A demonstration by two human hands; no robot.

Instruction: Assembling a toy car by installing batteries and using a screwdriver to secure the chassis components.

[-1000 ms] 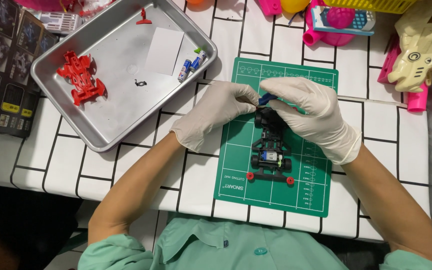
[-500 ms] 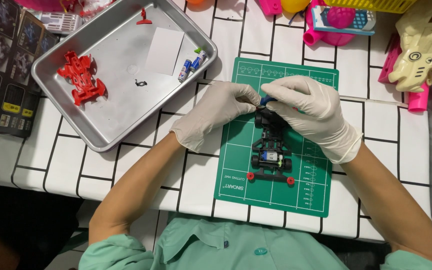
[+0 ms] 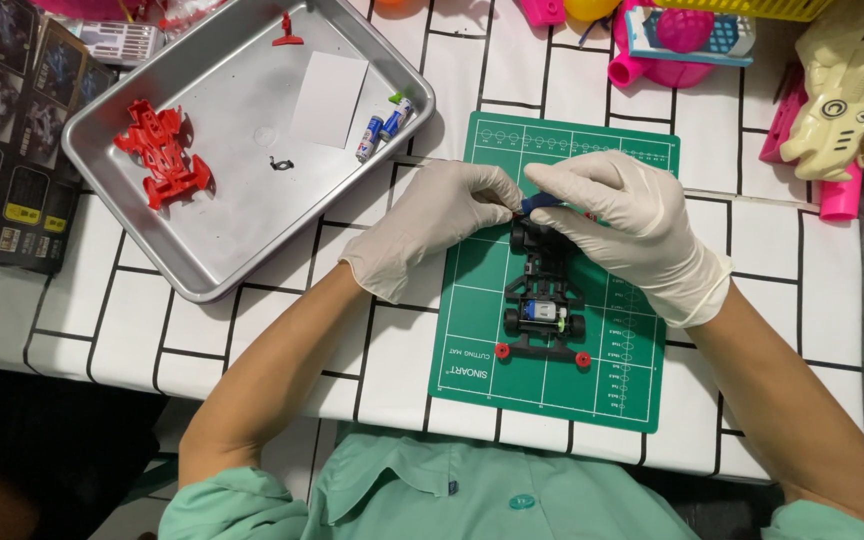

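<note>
Both gloved hands meet over the front end of a black toy car chassis. The left hand and right hand pinch a small blue part between their fingertips; most of it is hidden, so its shape is unclear. The chassis lies just below them on a green cutting mat, red rollers at its near end. Beyond the left hand, a metal tray holds a red car body and two batteries.
</note>
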